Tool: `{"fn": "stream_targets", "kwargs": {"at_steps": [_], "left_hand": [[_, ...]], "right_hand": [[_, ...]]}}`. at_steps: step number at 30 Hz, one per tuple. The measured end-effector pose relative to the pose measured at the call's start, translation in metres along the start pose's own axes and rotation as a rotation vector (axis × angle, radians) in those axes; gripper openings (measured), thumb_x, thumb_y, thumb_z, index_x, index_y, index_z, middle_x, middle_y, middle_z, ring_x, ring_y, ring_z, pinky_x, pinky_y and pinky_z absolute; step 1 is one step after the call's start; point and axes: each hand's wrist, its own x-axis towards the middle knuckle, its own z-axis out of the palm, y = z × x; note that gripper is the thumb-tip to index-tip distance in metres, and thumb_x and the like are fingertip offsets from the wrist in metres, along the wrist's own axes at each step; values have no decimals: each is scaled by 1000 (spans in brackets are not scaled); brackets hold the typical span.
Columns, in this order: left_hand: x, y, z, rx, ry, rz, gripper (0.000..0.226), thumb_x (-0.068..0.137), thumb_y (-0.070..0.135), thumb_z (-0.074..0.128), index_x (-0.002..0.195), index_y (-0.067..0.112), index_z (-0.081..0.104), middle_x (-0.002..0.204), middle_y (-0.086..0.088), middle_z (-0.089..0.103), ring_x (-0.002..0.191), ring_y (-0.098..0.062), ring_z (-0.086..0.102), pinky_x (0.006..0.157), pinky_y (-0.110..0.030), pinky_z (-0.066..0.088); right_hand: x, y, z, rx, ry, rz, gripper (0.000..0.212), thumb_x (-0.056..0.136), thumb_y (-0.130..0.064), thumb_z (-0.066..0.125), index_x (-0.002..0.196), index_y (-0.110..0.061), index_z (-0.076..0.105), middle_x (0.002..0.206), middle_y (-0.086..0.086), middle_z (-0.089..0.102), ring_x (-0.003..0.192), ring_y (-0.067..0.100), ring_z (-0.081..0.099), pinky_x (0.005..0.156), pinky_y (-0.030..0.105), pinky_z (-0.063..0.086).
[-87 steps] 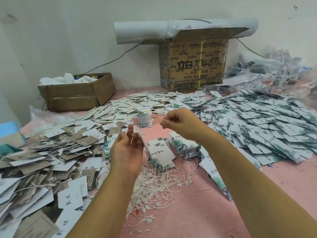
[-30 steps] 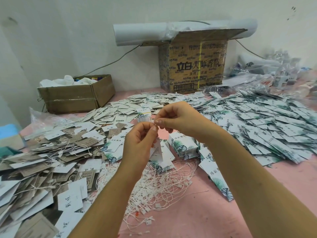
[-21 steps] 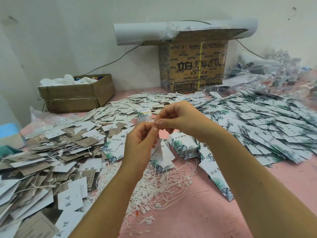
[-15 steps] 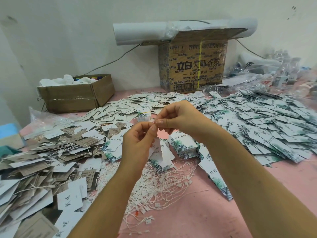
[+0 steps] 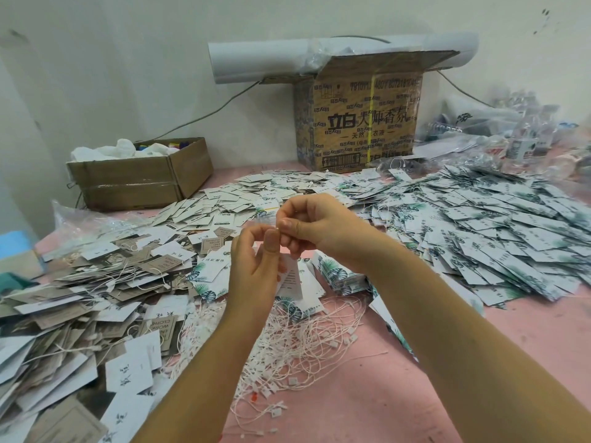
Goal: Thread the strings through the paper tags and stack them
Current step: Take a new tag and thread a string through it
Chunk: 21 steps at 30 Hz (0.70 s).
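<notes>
Fingers (image 5: pixel 271 243) of left hand (image 5: pixel 252 270) pinch a paper tag (image 5: pixel 292 279) by its top, above the string pile (image 5: pixel 287 343); right hand (image 5: pixel 319 225) pinches beside them, likely a string, too thin to see; threading step; next: feed string through hole, needs fine aim.

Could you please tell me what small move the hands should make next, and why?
Probably the right hand should draw away, pulling the string through: its fingertips pinch beside the thumb of the left hand, above the paper tag it holds. The string is too fine to see.
</notes>
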Motion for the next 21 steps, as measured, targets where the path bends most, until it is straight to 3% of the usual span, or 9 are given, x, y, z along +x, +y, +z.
{"fn": "stream_targets", "kwargs": {"at_steps": [1, 3, 5, 8, 11, 13, 15, 18, 21], "left_hand": [[-1, -2, -1, 30, -23, 14, 49, 73, 68, 39, 94, 25, 51, 111, -20, 51, 61, 2, 56, 55, -10, 46], [-3, -6, -3, 155, -61, 68, 73, 64, 87, 35, 102, 26, 48, 115, -8, 43, 73, -1, 57, 61, -11, 46], [-4, -6, -4, 315, -79, 108, 77, 59, 87, 43, 110, 30, 43, 113, 4, 36, 81, 1, 56, 65, -11, 46], [-5, -9, -3, 429, -58, 138, 60, 66, 62, 63, 113, 36, 36, 117, 8, 33, 84, 8, 51, 70, -19, 47], [-5, -10, -2, 429, -21, 185, 48, 82, 28, 70, 108, 51, 36, 111, 21, 47, 83, 12, 48, 67, -21, 46], [-4, -10, -3, 361, -9, 171, 63, 87, 10, 63, 104, 64, 37, 99, 30, 55, 79, 11, 53, 62, -14, 46], [-3, -9, -4, 269, -6, 99, 72, 88, 2, 60, 103, 69, 40, 99, 21, 59, 82, 6, 60, 64, -14, 52], [-3, -8, -3, 105, -17, 25, 73, 84, -2, 64, 100, 66, 47, 95, 1, 66, 81, -2, 66, 64, -21, 55], [-2, -7, -4, -57, 9, 5, 64, 79, -8, 67, 104, 49, 51, 86, 4, 71, 77, -4, 68, 63, -19, 53]], "right_hand": [[0, -1, 2, 4, 12, -10, 21, 93, 2, 47, 75, -8, 52, 61, 4, 55, 48, 6, 52, 52, 19, 49], [0, -4, 4, 41, 39, -35, 23, 95, 2, 43, 76, -8, 49, 62, 5, 55, 48, 6, 51, 51, 18, 48], [0, -6, 5, 79, 63, -68, 24, 96, 2, 38, 76, -9, 46, 63, 5, 53, 48, 7, 50, 52, 18, 47], [-1, -10, 6, 126, 73, -129, 24, 97, 3, 35, 77, -8, 44, 63, 5, 51, 49, 11, 49, 54, 20, 47], [-1, -11, 5, 159, 87, -182, 22, 96, 5, 35, 80, -7, 44, 63, 5, 53, 52, 14, 49, 56, 22, 48], [0, -10, 2, 188, 118, -203, 21, 95, 6, 37, 81, -6, 46, 62, 3, 55, 52, 14, 51, 58, 26, 48], [1, -7, -4, 211, 188, -214, 21, 94, 7, 40, 81, -7, 49, 60, 1, 58, 52, 12, 52, 57, 25, 49], [3, 1, -14, 131, 334, -163, 22, 92, 6, 45, 81, -11, 52, 60, 1, 61, 51, 11, 53, 55, 24, 48], [4, 11, -22, -79, 342, 22, 20, 92, 5, 47, 81, -11, 53, 67, 6, 64, 56, 14, 55, 56, 25, 45]]}}
